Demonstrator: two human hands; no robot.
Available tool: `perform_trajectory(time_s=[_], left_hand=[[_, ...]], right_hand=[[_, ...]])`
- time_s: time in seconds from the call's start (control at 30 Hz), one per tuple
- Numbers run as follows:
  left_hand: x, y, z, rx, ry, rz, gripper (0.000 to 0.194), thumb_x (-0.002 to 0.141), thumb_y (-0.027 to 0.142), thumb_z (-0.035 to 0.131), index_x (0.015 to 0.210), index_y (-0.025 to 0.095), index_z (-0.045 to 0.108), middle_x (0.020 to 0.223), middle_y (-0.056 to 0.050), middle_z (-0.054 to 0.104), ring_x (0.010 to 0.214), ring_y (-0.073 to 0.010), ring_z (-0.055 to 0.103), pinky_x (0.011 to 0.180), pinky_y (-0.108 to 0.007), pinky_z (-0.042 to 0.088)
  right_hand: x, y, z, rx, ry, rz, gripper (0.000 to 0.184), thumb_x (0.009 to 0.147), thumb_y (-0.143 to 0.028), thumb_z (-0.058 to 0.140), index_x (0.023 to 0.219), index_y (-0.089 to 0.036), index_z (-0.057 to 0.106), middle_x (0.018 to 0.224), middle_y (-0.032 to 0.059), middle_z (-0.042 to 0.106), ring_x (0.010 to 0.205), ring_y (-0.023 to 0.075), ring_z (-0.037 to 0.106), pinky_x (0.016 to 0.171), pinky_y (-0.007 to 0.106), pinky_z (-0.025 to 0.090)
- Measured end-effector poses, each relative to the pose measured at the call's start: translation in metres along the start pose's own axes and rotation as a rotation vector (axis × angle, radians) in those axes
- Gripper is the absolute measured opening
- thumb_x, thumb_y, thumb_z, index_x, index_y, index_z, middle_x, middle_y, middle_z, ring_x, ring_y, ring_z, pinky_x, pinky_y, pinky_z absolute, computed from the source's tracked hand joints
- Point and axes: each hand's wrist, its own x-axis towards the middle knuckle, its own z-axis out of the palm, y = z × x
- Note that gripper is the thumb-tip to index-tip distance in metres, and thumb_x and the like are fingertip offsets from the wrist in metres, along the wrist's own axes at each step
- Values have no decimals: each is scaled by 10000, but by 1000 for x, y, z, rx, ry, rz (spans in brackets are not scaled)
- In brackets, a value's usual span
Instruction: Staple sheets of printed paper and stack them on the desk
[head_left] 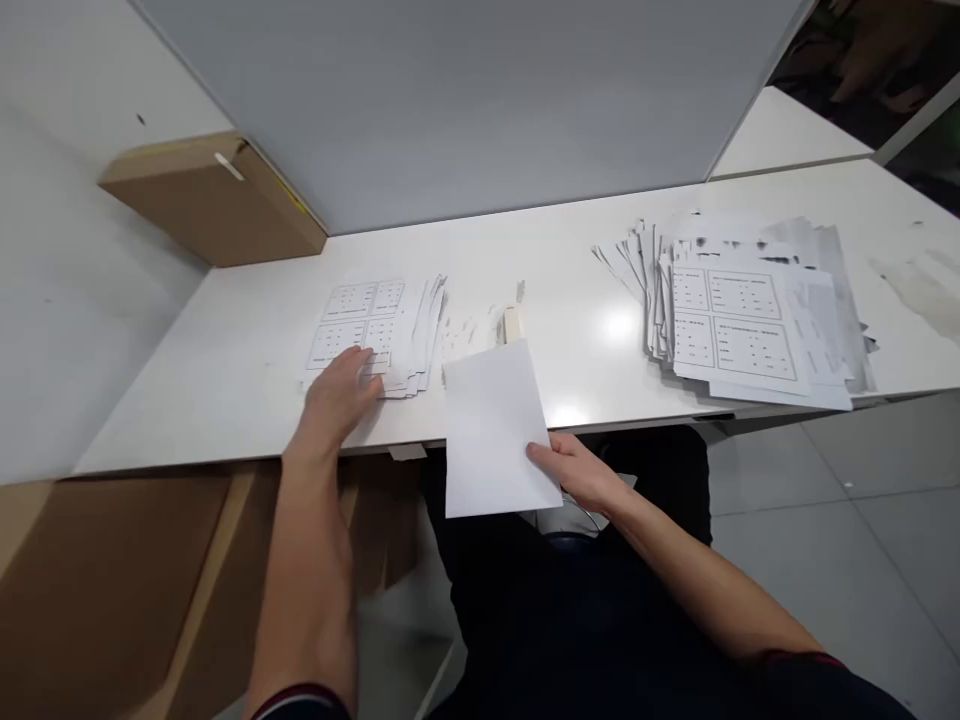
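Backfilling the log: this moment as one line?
left hand: at smaller paper stack | right hand: holding blank-faced paper | desk: larger paper pile at right, cardboard box at back left

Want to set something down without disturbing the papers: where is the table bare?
Bare table shows between the left wall and left paper stack, and between the beige block and right paper pile. Crowded: the pile, the stack with the left hand at it, and the front middle, where the right hand holds a white sheet.

Left hand (336, 398) palm-down, right hand (576, 468) in thumb-on-top grip
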Motion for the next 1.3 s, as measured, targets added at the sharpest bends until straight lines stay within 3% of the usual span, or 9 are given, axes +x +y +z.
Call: perform_trajectory(time_s=[0.1, 0.2, 0.4, 0.53, 0.6, 0.8, 1.03, 1.13, 1.3], left_hand=[[7, -3, -9, 135, -108, 87, 466, 758, 305, 504, 1208, 184, 512, 1247, -104, 560, 1101, -296, 537, 895, -411, 430], [11, -7, -8, 244, -90, 209, 354, 782, 237, 443, 1106, 179, 573, 1103, -111, 632, 956, -283, 597, 772, -381, 451], [-12, 4, 2, 273, 256, 231, 274, 846, 238, 406, 957, 150, 641, 822, -120, 678, 768, -248, 615, 661, -335, 424], [-53, 47, -6, 223, 454, 379, 197, 834, 191, 471, 919, 138, 641, 798, -102, 688, 729, -218, 621, 642, -305, 435], [-75, 73, -11, 174, 492, 473, 160, 808, 156, 520, 923, 128, 627, 814, -95, 692, 726, -201, 624, 647, -291, 447], [-126, 134, -8, -13, 353, 657, 157, 766, 100, 578, 920, 124, 602, 821, -80, 690, 781, -198, 638, 720, -314, 480], [-154, 165, 7, -188, 234, 725, 160, 795, 112, 556, 950, 135, 592, 872, -67, 686, 839, -188, 633, 736, -311, 479], [-156, 161, 7, -282, 139, 601, 141, 822, 249, 560, 932, 165, 588, 881, -58, 673, 852, -187, 617, 754, -311, 469], [-142, 125, 14, -364, 66, -76, 222, 851, 393, 475, 834, 192, 569, 744, -55, 634, 684, -199, 590, 592, -301, 436]], right_hand=[[0, 3, -2, 9, 2, 10, 229, 777, -354, 545, 779, -139, 626, 655, 11, 622, 592, 132, 545, 571, 252, 380], [0, 5, -4, 30, 11, 4, 230, 773, -346, 554, 856, -147, 633, 700, 11, 638, 624, 140, 558, 592, 257, 390], [-1, 9, -5, 89, 62, 6, 268, 776, -381, 571, 896, -152, 644, 744, 22, 659, 654, 140, 565, 600, 252, 398], [-2, 7, -5, 136, 76, 43, 319, 767, -451, 586, 855, -151, 650, 739, 34, 658, 640, 142, 564, 601, 262, 412], [-2, 6, -5, 147, 88, 58, 344, 760, -485, 590, 842, -156, 650, 727, 38, 655, 627, 146, 561, 592, 270, 419], [2, 11, -4, 163, 111, 28, 420, 751, -575, 563, 833, -171, 643, 639, 44, 633, 618, 176, 570, 559, 295, 441], [1, 13, -2, 173, 50, -94, 435, 764, -541, 573, 983, -171, 639, 835, 68, 690, 752, 197, 623, 681, 331, 484], [-2, 13, -4, 134, 47, -191, 387, 733, -400, 667, 1055, -190, 618, 969, 51, 687, 855, 189, 627, 823, 356, 466], [-8, 17, -14, 73, 48, -155, 344, 752, -366, 645, 1039, -177, 628, 952, 59, 695, 833, 197, 641, 834, 390, 469]])
